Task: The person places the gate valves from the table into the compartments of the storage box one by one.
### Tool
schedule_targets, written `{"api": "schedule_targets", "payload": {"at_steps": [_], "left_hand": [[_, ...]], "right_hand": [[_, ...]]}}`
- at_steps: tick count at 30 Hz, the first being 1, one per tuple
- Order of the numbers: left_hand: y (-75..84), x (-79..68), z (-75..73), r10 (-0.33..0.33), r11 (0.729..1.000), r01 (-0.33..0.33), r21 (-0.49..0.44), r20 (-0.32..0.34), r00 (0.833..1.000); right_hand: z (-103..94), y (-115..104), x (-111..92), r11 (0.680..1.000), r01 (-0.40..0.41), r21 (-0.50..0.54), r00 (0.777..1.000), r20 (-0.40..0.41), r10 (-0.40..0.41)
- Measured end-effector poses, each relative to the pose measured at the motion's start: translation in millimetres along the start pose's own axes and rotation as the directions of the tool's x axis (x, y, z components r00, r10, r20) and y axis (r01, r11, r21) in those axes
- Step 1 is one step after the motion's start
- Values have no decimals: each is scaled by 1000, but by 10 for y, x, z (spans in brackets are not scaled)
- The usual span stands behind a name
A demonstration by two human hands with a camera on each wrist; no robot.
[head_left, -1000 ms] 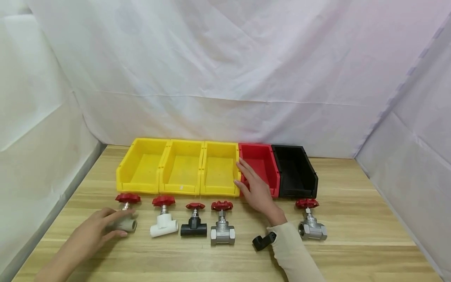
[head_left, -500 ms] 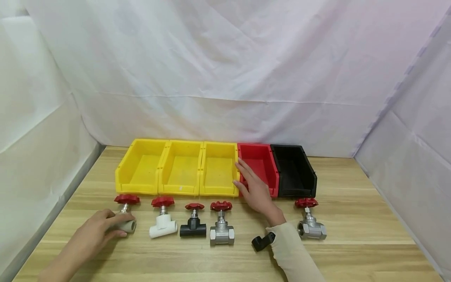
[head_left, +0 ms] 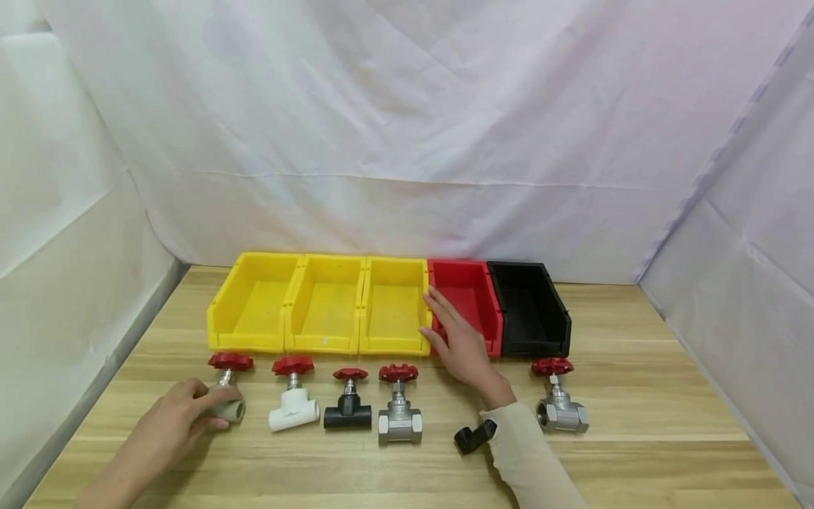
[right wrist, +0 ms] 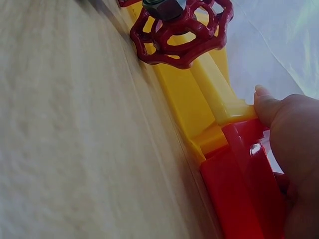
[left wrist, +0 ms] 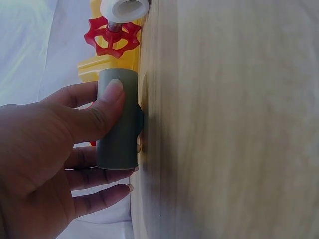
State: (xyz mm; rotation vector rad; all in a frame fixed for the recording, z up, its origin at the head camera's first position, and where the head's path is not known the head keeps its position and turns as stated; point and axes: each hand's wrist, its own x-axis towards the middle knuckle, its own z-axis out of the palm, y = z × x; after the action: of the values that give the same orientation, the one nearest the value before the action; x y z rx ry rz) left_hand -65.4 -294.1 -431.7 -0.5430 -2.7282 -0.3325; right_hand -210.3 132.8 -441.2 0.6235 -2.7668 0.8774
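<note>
At the left of the head view my left hand point(head_left: 170, 418) holds a grey stop valve point(head_left: 230, 410) with a red handwheel. In the left wrist view its thumb lies along the grey tube point(left wrist: 117, 144), with the fingers behind. My right hand point(head_left: 463, 348) rests over the front of the red bin point(head_left: 494, 346), its fingers extended to the wall of the nearest yellow bin point(head_left: 394, 344). A white valve point(head_left: 295, 410), a black valve point(head_left: 347, 413) and a steel valve point(head_left: 400, 424) stand in a row between the hands, all with red handwheels.
Two more yellow bins point(head_left: 246, 342) point(head_left: 321, 343) and a black bin point(head_left: 537, 348) complete the row along the white cloth backdrop point(head_left: 394, 127). A black elbow-shaped piece point(head_left: 472, 438) lies beside the right sleeve point(head_left: 531, 452). Another steel valve point(head_left: 562, 413) stands farther right.
The left hand's fingers have come down around the grey valve's body, and the valve has turned slightly. The right hand stays in place on the bins.
</note>
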Motion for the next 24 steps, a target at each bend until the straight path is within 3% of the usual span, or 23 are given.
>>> {"api": "schedule_targets", "payload": {"at_steps": [19,24], "left_hand": [[52,50,-104,-1,1000,1,13,-3,1000],[44,104,-153,35,999,-35,15,-29,999]], "right_hand": [[-8,-11,-9,1000,-4,-13,1000,-1,4],[-10,-15,-14,1000,-1,-10,1000,-1,1]]}}
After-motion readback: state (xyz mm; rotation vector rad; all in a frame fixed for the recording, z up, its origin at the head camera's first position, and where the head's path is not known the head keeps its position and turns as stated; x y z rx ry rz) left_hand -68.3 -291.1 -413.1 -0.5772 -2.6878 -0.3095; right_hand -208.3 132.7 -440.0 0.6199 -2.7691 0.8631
